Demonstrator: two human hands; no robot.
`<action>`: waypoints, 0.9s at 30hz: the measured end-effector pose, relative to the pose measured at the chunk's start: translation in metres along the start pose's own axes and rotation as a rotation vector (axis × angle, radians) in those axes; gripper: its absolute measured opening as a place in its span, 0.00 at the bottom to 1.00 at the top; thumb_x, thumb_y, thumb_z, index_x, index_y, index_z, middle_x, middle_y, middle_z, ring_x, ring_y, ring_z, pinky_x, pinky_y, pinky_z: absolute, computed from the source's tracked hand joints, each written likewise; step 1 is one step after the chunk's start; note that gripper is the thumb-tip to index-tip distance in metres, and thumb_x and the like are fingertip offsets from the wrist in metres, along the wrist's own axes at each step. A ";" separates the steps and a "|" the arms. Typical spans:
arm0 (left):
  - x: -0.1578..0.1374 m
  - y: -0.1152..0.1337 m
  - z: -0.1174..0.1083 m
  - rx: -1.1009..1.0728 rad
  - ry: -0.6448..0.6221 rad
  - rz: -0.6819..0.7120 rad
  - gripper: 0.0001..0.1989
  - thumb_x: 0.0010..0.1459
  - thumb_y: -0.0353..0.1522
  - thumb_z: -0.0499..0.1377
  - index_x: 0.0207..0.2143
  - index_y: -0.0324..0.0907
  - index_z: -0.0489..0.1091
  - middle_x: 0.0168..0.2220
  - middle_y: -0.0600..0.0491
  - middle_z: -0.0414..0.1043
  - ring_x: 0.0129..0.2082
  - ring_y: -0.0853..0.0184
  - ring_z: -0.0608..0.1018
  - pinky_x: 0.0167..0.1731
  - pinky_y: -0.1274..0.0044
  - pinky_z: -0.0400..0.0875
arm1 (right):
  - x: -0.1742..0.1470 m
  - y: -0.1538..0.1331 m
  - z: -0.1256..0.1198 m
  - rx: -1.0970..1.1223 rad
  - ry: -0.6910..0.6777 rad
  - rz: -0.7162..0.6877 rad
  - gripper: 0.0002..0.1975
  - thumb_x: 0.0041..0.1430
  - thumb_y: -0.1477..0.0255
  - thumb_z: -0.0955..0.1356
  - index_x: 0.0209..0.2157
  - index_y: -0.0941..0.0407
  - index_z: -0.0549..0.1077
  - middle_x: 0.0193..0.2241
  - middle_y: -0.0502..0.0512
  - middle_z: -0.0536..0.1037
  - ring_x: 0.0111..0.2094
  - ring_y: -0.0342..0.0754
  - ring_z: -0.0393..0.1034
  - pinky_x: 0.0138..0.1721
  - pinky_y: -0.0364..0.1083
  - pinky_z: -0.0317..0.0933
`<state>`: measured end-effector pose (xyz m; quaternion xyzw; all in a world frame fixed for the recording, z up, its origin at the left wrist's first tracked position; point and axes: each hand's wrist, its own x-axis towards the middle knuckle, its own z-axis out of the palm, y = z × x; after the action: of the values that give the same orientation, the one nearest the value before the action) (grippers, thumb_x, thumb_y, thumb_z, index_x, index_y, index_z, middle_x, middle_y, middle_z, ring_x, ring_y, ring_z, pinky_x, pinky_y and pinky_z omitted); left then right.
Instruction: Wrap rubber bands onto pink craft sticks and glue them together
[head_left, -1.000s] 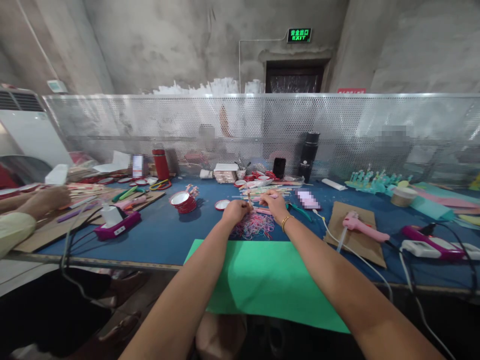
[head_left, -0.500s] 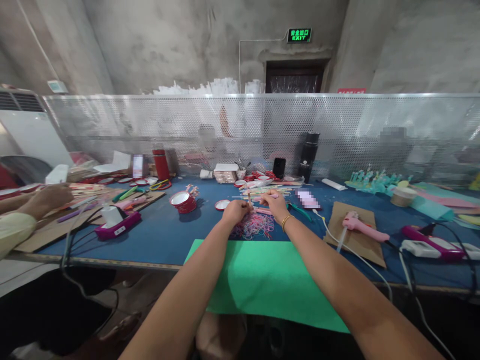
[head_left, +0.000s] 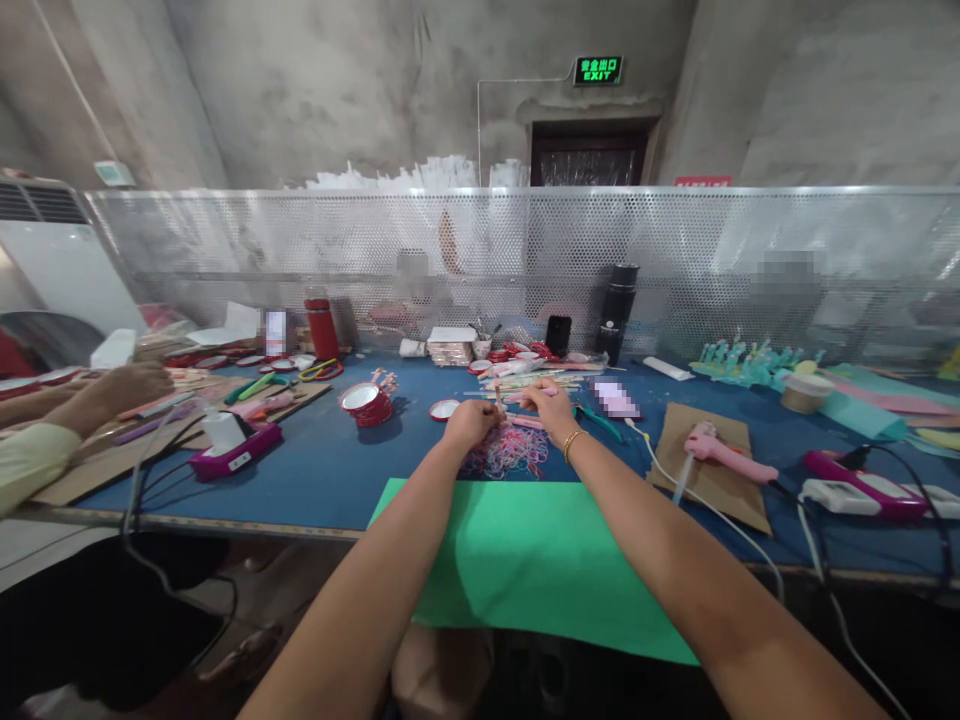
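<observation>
My left hand (head_left: 472,424) is closed in a pinch around a thin pinkish stick (head_left: 498,395) that stands upright. Facing it, my right hand (head_left: 551,408) grips a slim pink pen-like tool (head_left: 531,395), its tip pointing toward the stick. The exact contact between tip and stick is too small to tell. Under both hands lies a tangled heap of pink, purple and blue strings (head_left: 510,452). Just behind them, thin pastel sticks (head_left: 555,382) are spread on the blue table (head_left: 315,500). A green sheet (head_left: 525,560) hangs over the table's front edge below my forearms.
A red-and-white ring stack (head_left: 366,404) and a shallow round lid (head_left: 444,410) stand left of my hands. Green-handled pliers (head_left: 600,424), a phone (head_left: 616,397) and a pink glue gun (head_left: 727,455) on cardboard are at right. Cables cross the front edge. A co-worker's hands (head_left: 127,390) work at far left.
My hands stay almost in place, both still pinching the stick and the pen-like tool. At far left the co-worker's hands have shifted slightly to the right.
</observation>
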<state>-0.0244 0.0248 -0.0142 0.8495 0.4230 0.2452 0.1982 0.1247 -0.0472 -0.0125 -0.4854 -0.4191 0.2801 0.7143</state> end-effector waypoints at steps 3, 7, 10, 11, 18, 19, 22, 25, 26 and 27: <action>0.001 -0.001 0.001 0.000 -0.010 -0.006 0.20 0.51 0.46 0.56 0.27 0.39 0.77 0.20 0.55 0.67 0.21 0.72 0.63 0.23 0.79 0.53 | 0.000 0.000 0.001 0.013 -0.027 0.005 0.06 0.41 0.68 0.67 0.18 0.55 0.66 0.16 0.46 0.73 0.20 0.41 0.66 0.27 0.41 0.62; 0.002 -0.001 0.000 -0.010 -0.018 0.013 0.19 0.51 0.45 0.56 0.27 0.39 0.77 0.22 0.53 0.70 0.23 0.71 0.65 0.25 0.80 0.54 | 0.000 0.001 0.002 0.005 -0.055 0.008 0.06 0.42 0.68 0.67 0.19 0.55 0.66 0.17 0.47 0.74 0.21 0.41 0.66 0.27 0.41 0.62; 0.000 0.001 -0.001 -0.005 -0.013 0.004 0.20 0.51 0.46 0.56 0.27 0.39 0.77 0.20 0.54 0.68 0.21 0.72 0.62 0.23 0.79 0.52 | -0.001 0.000 0.001 -0.011 -0.019 0.013 0.06 0.41 0.67 0.67 0.19 0.54 0.67 0.17 0.47 0.73 0.21 0.42 0.66 0.26 0.42 0.63; 0.000 0.001 -0.001 -0.001 -0.012 0.003 0.20 0.51 0.46 0.56 0.27 0.39 0.77 0.19 0.54 0.67 0.20 0.72 0.61 0.23 0.79 0.51 | -0.001 0.000 0.001 -0.015 -0.004 0.015 0.06 0.41 0.67 0.67 0.19 0.54 0.67 0.16 0.46 0.73 0.21 0.43 0.66 0.26 0.42 0.63; 0.001 0.002 0.000 -0.002 -0.001 -0.013 0.15 0.51 0.40 0.57 0.28 0.39 0.77 0.21 0.54 0.69 0.22 0.71 0.64 0.23 0.79 0.53 | -0.002 -0.001 0.001 -0.001 -0.038 -0.004 0.06 0.41 0.68 0.67 0.19 0.55 0.67 0.16 0.46 0.73 0.21 0.42 0.66 0.27 0.41 0.62; 0.001 0.002 0.001 -0.001 -0.002 -0.017 0.14 0.51 0.40 0.57 0.28 0.39 0.77 0.21 0.54 0.69 0.23 0.71 0.65 0.23 0.79 0.53 | -0.002 0.000 0.002 -0.005 -0.052 -0.006 0.06 0.42 0.68 0.67 0.19 0.55 0.67 0.17 0.46 0.74 0.21 0.41 0.66 0.27 0.41 0.63; 0.000 0.003 -0.001 0.006 -0.010 -0.022 0.14 0.51 0.40 0.57 0.27 0.39 0.77 0.20 0.54 0.68 0.21 0.72 0.63 0.23 0.79 0.52 | 0.000 0.002 0.002 -0.016 -0.058 -0.008 0.06 0.42 0.68 0.67 0.19 0.55 0.67 0.17 0.46 0.74 0.21 0.42 0.66 0.27 0.42 0.63; -0.001 0.003 -0.002 0.021 -0.015 -0.012 0.16 0.52 0.41 0.57 0.27 0.39 0.77 0.18 0.55 0.65 0.20 0.72 0.61 0.22 0.79 0.50 | 0.001 0.002 0.001 -0.018 -0.019 -0.014 0.06 0.41 0.68 0.67 0.19 0.55 0.67 0.16 0.46 0.73 0.20 0.42 0.66 0.27 0.42 0.62; -0.001 0.003 -0.002 0.025 -0.015 -0.007 0.16 0.52 0.41 0.57 0.27 0.39 0.77 0.18 0.56 0.65 0.19 0.73 0.60 0.22 0.79 0.50 | 0.001 0.002 0.000 -0.015 -0.009 -0.016 0.06 0.41 0.68 0.67 0.18 0.55 0.67 0.16 0.46 0.73 0.20 0.42 0.66 0.27 0.41 0.62; -0.001 0.003 -0.002 0.027 -0.013 -0.004 0.16 0.52 0.41 0.57 0.27 0.39 0.77 0.18 0.56 0.65 0.20 0.73 0.60 0.22 0.79 0.50 | 0.001 0.001 0.000 -0.010 -0.005 -0.016 0.06 0.41 0.68 0.67 0.18 0.55 0.67 0.15 0.46 0.73 0.20 0.42 0.66 0.27 0.41 0.62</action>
<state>-0.0244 0.0226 -0.0111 0.8528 0.4268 0.2334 0.1899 0.1248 -0.0463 -0.0132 -0.4850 -0.4260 0.2735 0.7131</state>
